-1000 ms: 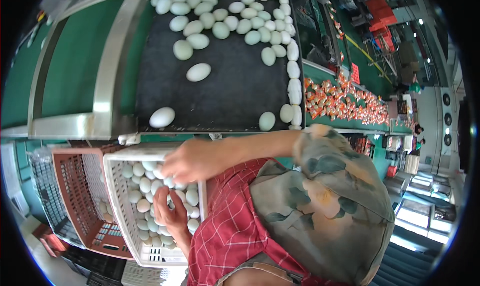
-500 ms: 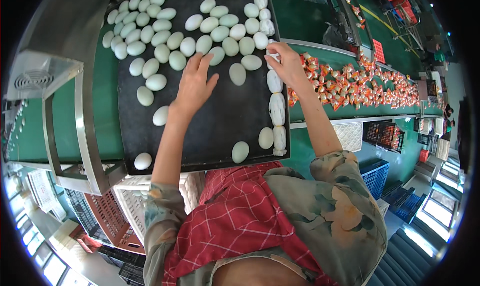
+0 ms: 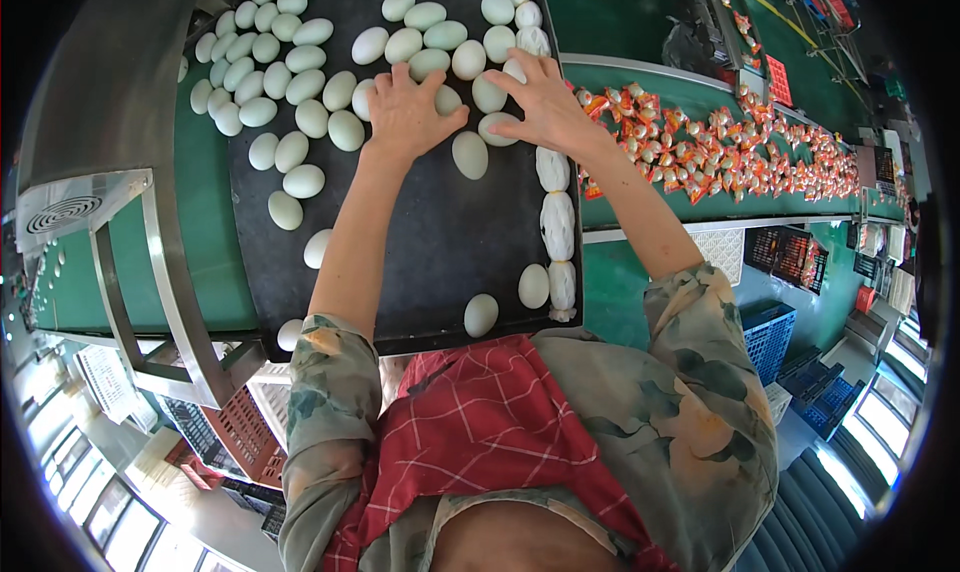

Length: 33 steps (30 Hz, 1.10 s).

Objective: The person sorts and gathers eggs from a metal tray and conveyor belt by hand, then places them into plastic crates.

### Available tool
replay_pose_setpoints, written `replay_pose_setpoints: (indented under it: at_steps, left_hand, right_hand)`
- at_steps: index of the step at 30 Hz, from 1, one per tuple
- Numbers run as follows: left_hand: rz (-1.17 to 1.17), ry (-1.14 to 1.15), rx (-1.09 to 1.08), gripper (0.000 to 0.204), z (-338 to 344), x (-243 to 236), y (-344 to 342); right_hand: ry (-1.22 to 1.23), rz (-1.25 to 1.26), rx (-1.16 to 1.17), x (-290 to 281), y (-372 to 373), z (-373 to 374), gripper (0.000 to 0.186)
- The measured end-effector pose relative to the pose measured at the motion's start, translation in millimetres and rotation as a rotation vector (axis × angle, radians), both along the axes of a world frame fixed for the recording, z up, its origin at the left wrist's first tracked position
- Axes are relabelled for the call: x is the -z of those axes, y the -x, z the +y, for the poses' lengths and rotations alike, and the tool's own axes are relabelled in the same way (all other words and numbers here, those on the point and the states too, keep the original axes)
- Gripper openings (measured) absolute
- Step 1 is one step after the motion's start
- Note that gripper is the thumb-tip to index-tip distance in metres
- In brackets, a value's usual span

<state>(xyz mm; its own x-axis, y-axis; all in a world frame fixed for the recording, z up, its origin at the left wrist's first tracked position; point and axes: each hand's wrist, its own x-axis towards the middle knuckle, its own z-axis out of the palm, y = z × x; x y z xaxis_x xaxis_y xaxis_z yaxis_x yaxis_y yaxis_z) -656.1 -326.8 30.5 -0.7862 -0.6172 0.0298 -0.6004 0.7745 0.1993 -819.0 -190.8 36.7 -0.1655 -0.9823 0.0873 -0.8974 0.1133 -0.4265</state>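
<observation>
The eggs (image 3: 445, 35) are smooth and oval, pale green to whitish. The left hand (image 3: 408, 117) and right hand (image 3: 548, 110) spread wide among them.

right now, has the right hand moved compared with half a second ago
Yes, left: the right hand, then at the white padded edge, now reaches past it toward the eggs.

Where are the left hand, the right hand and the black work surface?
Left hand (image 3: 406, 118): head view, back of the hand.
Right hand (image 3: 552, 106): head view, back of the hand.
Black work surface (image 3: 450, 252): head view, bare lower middle.
</observation>
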Motion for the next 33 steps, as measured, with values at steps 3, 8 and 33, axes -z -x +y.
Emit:
replay_pose_setpoints:
  at_steps: [3,8,33]
  left_hand:
    - [-0.076,-0.011,0.001,0.063,-1,-2,-1]
    - [-0.211,-0.065,0.067,0.064,5,5,-4]
    - [0.331,-0.533,-0.265,0.067,55,-3,-119]
  right_hand:
    - [-0.012,0.074,-0.005,6,-4,-5,0.074]
    - [-0.197,0.078,0.045,5,-17,-23,0.077]
    - [0.036,-0.070,0.260,40,-82,1,0.060]
